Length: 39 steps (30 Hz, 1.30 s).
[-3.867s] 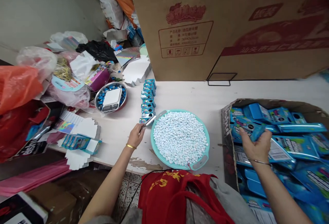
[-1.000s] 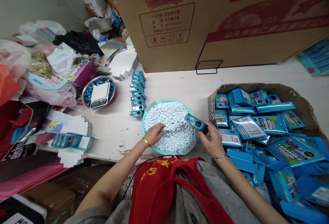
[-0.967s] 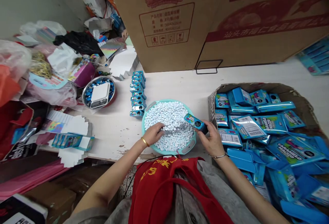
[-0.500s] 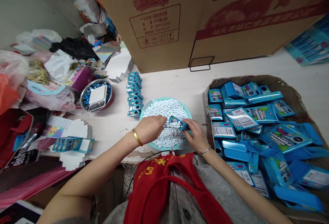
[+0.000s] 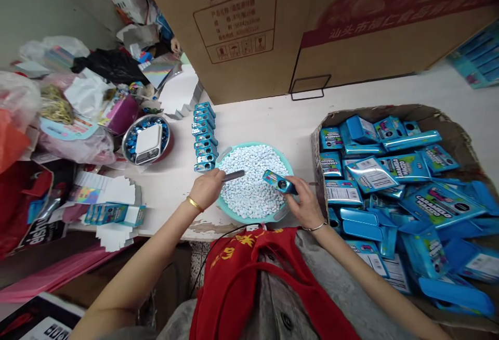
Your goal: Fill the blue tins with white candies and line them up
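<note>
A round turquoise basin (image 5: 289, 166) full of small pale candies (image 5: 255, 197) stands in front of me. My left hand (image 5: 206, 189), closed, grips a dark, flat strip-like tool (image 5: 234, 175) whose tip reaches over the basin's left part. Over the right part, my right hand (image 5: 306, 202) holds a small blue candy box (image 5: 276, 181) by its near end. A round dark opening shows in the box's upward face. Left of the basin, a row of similar blue boxes (image 5: 204, 137) is lined up; pale candies show at one of them.
A cut-down carton (image 5: 317, 160) of blue packs stands at right. Behind rises a large cardboard box (image 5: 249, 80). At left are a metal bowl (image 5: 168, 154) of blue wrapped pieces with a white scale (image 5: 148, 142) on it, stacked white card (image 5: 181, 90) and plastic bags. Another person's hand (image 5: 175, 45) shows behind.
My left hand has drawn back leftward from the box, and the dark tool now shows. Candies heaped at the box's opening are gone from there. The view has shifted slightly.
</note>
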Tool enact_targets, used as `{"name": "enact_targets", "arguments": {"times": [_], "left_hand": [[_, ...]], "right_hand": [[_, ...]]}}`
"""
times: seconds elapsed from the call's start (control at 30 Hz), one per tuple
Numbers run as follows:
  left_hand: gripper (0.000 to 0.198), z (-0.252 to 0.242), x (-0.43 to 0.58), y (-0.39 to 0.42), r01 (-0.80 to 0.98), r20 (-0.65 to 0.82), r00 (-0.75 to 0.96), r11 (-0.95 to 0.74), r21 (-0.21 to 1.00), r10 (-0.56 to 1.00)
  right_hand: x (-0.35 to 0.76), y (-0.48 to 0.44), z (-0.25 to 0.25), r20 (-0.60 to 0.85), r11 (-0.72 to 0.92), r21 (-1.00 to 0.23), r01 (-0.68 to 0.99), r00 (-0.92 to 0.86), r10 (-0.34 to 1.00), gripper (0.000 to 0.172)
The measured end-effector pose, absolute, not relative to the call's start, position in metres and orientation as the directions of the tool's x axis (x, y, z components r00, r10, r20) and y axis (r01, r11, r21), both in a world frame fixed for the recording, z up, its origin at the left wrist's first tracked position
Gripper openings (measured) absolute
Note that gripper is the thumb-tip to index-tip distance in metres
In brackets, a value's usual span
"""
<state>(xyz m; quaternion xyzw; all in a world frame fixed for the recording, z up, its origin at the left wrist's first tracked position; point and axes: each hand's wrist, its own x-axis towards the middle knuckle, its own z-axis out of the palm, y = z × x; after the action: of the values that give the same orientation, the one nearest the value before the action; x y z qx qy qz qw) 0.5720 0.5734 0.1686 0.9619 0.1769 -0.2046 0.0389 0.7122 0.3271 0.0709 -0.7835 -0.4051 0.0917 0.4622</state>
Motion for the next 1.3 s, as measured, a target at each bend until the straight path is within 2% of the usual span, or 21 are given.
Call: {"name": "enact_targets", "arguments": {"times": [0.07,0.13,0.3,0.47,0.6,0.67,0.77,0.83,1.0,1.13,1.2,1.3], "left_hand": [[0.017,0.127,0.563,0.584,0.437,-0.458,0.807,-0.899,0.039,0.373],[0.016,0.088,0.567,0.58,0.472,-0.48,0.804,-0.868,0.153,0.352],[0.022,0.032,0.601,0.54,0.437,-0.457,0.853,-0.824,0.359,0.253],[0.025,0.035,0.593,0.538,0.411,-0.403,0.888,-0.774,0.482,0.221],[0.022,0.067,0.57,0.553,0.325,-0.281,0.942,-0.712,0.622,0.185],[0.022,0.09,0.565,0.558,0.243,-0.206,0.968,-0.717,0.653,0.14],[0.022,0.129,0.568,0.56,0.139,-0.144,0.988,-0.76,0.635,0.061],[0.021,0.153,0.576,0.559,0.105,-0.156,0.988,-0.804,0.586,0.016],[0.017,0.203,0.603,0.549,0.056,-0.351,0.933,-0.934,0.354,-0.077],[0.02,0.229,0.618,0.532,0.021,-0.479,0.877,-0.991,0.129,-0.044],[0.022,0.239,0.623,0.523,0.01,-0.508,0.861,-0.998,0.069,-0.027],[0.023,0.248,0.626,0.512,0.024,-0.51,0.86,-0.997,0.068,-0.014]], "right_hand": [[0.716,0.323,0.073,0.222,-0.268,-0.806,0.527,0.69,0.689,0.035],[0.719,0.32,0.076,0.222,-0.295,-0.802,0.52,0.717,0.661,0.034],[0.723,0.314,0.082,0.218,-0.347,-0.798,0.493,0.773,0.596,0.034],[0.724,0.31,0.084,0.198,-0.361,-0.807,0.467,0.79,0.58,0.034],[0.723,0.309,0.081,0.208,-0.36,-0.793,0.492,0.773,0.599,0.033],[0.723,0.312,0.078,0.211,-0.359,-0.778,0.516,0.752,0.624,0.033],[0.721,0.319,0.077,0.231,-0.342,-0.744,0.575,0.701,0.675,0.034],[0.718,0.325,0.078,0.256,-0.314,-0.718,0.621,0.655,0.711,0.035],[0.71,0.335,0.079,0.284,-0.245,-0.704,0.666,0.581,0.763,0.039],[0.705,0.337,0.075,0.264,-0.233,-0.723,0.65,0.572,0.776,0.04],[0.703,0.337,0.073,0.252,-0.229,-0.737,0.636,0.573,0.78,0.041],[0.701,0.337,0.071,0.238,-0.22,-0.752,0.621,0.567,0.789,0.043]]}}
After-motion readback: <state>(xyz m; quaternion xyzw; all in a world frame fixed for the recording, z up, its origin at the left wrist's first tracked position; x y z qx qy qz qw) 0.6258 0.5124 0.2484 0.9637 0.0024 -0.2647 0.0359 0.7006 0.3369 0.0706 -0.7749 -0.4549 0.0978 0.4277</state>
